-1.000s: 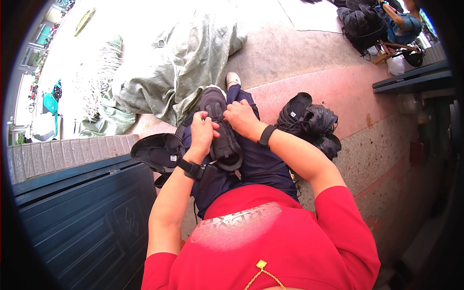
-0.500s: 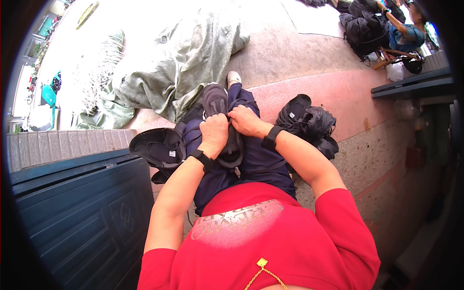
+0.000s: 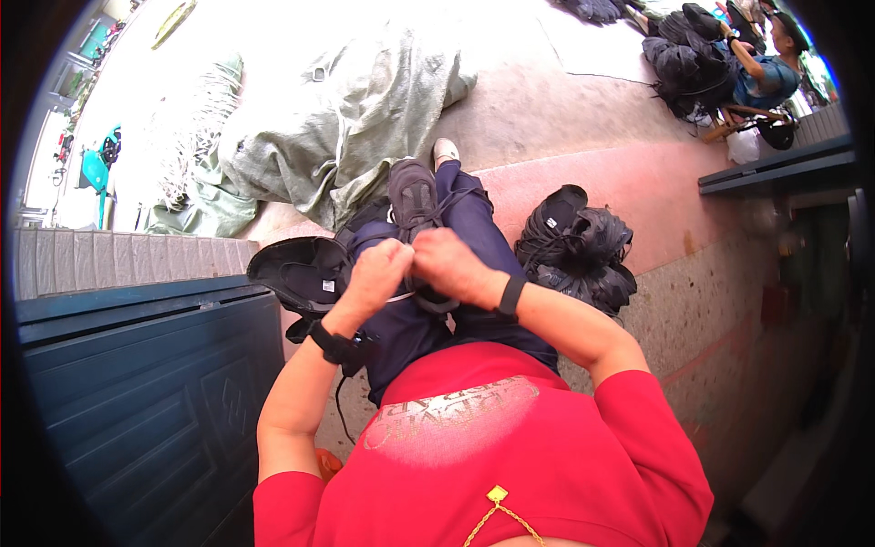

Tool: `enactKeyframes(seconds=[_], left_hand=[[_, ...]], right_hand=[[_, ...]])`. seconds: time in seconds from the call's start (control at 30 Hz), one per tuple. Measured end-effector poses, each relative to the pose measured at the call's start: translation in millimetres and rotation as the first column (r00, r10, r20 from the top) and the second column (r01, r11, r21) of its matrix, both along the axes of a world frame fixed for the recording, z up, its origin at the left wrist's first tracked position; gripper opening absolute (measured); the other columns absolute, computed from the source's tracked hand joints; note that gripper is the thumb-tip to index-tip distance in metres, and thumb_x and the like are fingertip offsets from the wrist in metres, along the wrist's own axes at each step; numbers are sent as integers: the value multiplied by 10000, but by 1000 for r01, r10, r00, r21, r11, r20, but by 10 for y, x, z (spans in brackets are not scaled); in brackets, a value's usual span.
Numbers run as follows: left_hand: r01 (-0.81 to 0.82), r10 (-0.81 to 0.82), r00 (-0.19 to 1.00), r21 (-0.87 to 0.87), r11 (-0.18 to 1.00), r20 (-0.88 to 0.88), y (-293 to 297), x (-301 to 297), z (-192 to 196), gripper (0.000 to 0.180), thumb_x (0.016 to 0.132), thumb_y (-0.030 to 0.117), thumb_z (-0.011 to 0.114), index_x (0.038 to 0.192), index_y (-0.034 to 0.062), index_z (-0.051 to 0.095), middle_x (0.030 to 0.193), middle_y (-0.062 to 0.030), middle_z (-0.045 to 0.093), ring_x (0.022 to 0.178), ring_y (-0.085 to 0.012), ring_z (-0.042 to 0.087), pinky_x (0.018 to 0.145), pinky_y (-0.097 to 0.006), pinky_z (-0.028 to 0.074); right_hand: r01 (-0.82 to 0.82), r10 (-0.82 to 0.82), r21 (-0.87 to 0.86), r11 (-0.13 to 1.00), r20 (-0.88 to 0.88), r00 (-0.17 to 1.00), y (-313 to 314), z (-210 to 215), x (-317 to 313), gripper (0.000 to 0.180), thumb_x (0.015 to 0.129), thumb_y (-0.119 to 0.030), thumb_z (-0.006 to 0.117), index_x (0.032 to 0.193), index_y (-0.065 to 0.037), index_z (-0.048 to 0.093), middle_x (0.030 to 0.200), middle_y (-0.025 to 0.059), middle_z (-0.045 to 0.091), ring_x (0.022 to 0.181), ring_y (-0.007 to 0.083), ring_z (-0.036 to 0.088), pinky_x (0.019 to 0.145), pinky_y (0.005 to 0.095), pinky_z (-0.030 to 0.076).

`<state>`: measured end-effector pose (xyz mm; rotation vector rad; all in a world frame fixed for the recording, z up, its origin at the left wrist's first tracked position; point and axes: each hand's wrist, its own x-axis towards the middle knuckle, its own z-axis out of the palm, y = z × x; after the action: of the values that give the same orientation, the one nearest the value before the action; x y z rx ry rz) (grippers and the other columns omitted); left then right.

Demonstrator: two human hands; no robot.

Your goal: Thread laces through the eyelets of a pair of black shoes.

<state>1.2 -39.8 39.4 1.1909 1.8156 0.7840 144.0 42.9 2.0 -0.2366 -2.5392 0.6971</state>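
A dark grey shoe (image 3: 415, 193) lies lengthwise across my lap, partly hidden under my hands. My left hand (image 3: 378, 273) and my right hand (image 3: 454, 266) meet above its middle, touching or nearly so. Both have their fingers pinched together; what they hold is too small or hidden to tell. Loose dark laces (image 3: 463, 196) stick out to the shoe's right. By my left leg sits a black shoe (image 3: 301, 272), its inside facing up. Beside my right leg is a pile of black shoes (image 3: 579, 246), some tied together by laces.
A large grey-green woven sack (image 3: 310, 146) lies ahead on the left. Blue door panels (image 3: 155, 392) stand at my left, with a tiled ledge (image 3: 128, 263) beyond. Far right, another person (image 3: 766, 73) sits near a black heap (image 3: 688, 64). Behind my left arm shows something orange (image 3: 328, 463).
Both hands have moved down along the shoe toward me, the left one also to the left. The shoe's far end shows more. My left elbow has shifted outward.
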Motion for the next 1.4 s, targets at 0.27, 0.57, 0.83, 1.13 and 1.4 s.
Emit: enactKeyframes(seconds=[0.27,0.57,0.83,1.13,1.4], left_hand=[[-164,174,942,-59,985,287,-10,-280,-375,310,877,127,444,1157,-3,407,735,-53,586,576,-79,515,488,-201,390],[-208,208,978,-52,977,-14,212,-221,-631,251,815,221,525,914,17,633,750,-110,625,683,-198,595,594,-306,447],[-19,-10,869,-53,998,-495,420,-288,-533,232,819,260,493,901,87,623,841,-133,620,817,-306,590,687,-401,464],[165,-100,777,48,985,-621,552,-216,-572,126,770,182,549,793,85,626,757,-119,613,737,-295,596,625,-402,469],[181,-28,752,166,969,-658,309,-125,-468,268,731,260,632,881,39,616,807,-91,615,803,-288,562,681,-393,455]], right_hand=[[200,-148,-181,963,266,953,103,-10,-257,125,776,-167,544,793,-44,537,643,142,588,614,291,603,540,413,472],[358,-255,-148,922,464,849,459,-369,-346,216,814,-231,533,885,-31,496,737,186,590,744,356,577,654,434,428],[522,-362,-399,754,411,837,469,-443,-386,221,816,-238,525,846,-19,526,794,205,587,798,365,560,676,430,428],[436,-319,-519,735,303,898,572,-554,-343,264,837,-264,471,883,-13,535,829,216,584,830,375,553,717,425,426],[466,-160,-753,464,446,881,364,-125,-245,274,810,-216,473,799,36,579,708,196,592,716,330,587,669,407,438]])
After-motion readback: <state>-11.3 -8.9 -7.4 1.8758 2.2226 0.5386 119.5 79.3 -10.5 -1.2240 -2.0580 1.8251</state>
